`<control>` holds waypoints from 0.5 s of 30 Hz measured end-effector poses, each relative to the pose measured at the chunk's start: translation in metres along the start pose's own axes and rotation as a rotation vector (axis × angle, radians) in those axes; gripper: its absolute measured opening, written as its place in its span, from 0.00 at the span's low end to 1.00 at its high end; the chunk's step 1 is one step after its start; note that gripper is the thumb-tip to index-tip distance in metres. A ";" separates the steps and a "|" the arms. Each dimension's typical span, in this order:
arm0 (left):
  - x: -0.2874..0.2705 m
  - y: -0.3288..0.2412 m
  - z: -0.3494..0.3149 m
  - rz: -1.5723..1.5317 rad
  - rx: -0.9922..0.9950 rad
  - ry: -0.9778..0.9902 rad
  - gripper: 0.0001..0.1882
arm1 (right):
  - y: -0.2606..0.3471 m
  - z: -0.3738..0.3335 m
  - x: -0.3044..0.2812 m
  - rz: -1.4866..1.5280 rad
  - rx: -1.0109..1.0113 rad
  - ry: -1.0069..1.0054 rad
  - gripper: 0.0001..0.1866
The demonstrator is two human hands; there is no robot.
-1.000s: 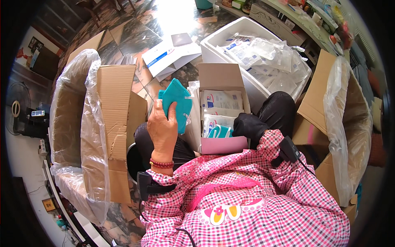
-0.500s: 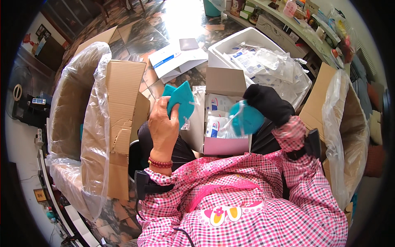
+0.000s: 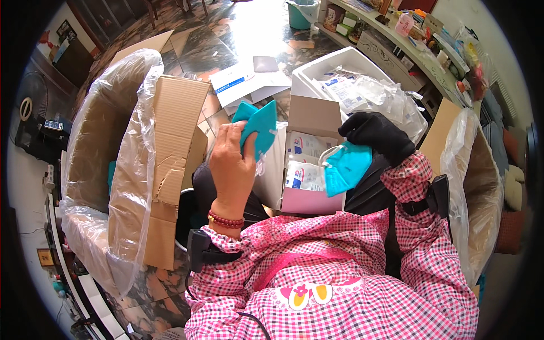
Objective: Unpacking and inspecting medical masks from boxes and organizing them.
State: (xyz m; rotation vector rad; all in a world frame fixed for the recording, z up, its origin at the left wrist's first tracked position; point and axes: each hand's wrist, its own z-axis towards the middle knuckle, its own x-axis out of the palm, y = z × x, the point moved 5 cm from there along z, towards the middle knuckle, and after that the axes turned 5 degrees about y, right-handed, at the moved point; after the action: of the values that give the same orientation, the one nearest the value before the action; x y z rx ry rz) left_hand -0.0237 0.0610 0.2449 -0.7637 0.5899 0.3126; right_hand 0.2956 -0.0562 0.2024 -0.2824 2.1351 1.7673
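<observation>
My left hand [image 3: 231, 161], bare and with a red bead bracelet at the wrist, pinches a few teal folded face masks [image 3: 262, 127] between thumb and fingers. White ear loops dangle from them. In a black glove, my right hand [image 3: 382, 139] grips another teal face mask [image 3: 347, 171] by its upper edge, its pale strap hanging at the left. That mask hangs over an open small carton [image 3: 313, 204] with white printed packets [image 3: 304, 175] inside. The carton sits between my knees, its flap raised at the back.
Large cardboard boxes lined with clear plastic stand to the left [image 3: 173, 136] and right [image 3: 473, 209]. A white foam tub [image 3: 309, 71] full of clear-wrapped packets lies behind the carton. Beside it are opened white boxes [image 3: 238, 85] on the marble floor. A cluttered shelf [image 3: 416, 45] runs along the far right.
The mask in my right hand has turned so its flat, folded side shows, and it has shifted slightly right. My left hand has moved a little right and up with its masks.
</observation>
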 end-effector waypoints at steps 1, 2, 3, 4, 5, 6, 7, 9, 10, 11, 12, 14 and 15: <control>0.000 -0.006 0.001 -0.024 0.024 -0.019 0.10 | -0.004 0.000 0.005 0.036 0.024 -0.016 0.16; 0.001 -0.014 0.001 -0.048 0.049 -0.038 0.10 | -0.006 -0.007 0.011 0.046 0.036 -0.029 0.16; 0.002 -0.023 0.000 -0.045 0.049 -0.041 0.10 | -0.005 -0.014 0.020 0.037 0.039 -0.027 0.15; 0.008 -0.036 -0.002 -0.050 0.088 0.004 0.10 | -0.005 -0.020 0.030 0.013 0.042 -0.024 0.15; 0.013 -0.047 -0.006 -0.054 0.128 0.049 0.10 | -0.005 -0.024 0.039 -0.004 0.043 -0.019 0.15; 0.020 -0.055 -0.010 -0.114 0.145 0.094 0.10 | -0.006 -0.030 0.047 -0.010 0.046 -0.020 0.15; 0.025 -0.061 -0.015 -0.175 0.159 0.139 0.10 | -0.005 -0.035 0.055 -0.010 0.052 -0.021 0.14; 0.026 -0.062 -0.021 -0.192 0.122 0.158 0.10 | -0.007 -0.038 0.068 0.021 0.061 -0.024 0.14; 0.026 -0.059 -0.023 -0.241 0.085 0.168 0.10 | -0.009 -0.036 0.073 0.056 0.067 -0.029 0.14; 0.027 -0.055 -0.025 -0.290 0.047 0.179 0.10 | -0.012 -0.032 0.078 0.106 0.077 -0.036 0.13; 0.026 -0.053 -0.025 -0.294 0.066 0.159 0.10 | -0.017 -0.025 0.083 0.177 0.088 -0.046 0.13; 0.027 -0.052 -0.029 -0.314 0.059 0.168 0.10 | -0.031 -0.006 0.091 0.387 0.125 -0.075 0.13; 0.027 -0.052 -0.030 -0.345 0.052 0.173 0.09 | -0.036 -0.002 0.093 0.533 0.150 -0.102 0.12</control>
State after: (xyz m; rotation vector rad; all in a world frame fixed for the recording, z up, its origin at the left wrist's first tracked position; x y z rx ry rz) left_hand 0.0106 0.0047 0.2405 -0.8321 0.6136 -0.0872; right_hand 0.2230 -0.0590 0.1332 0.4480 2.3984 1.8126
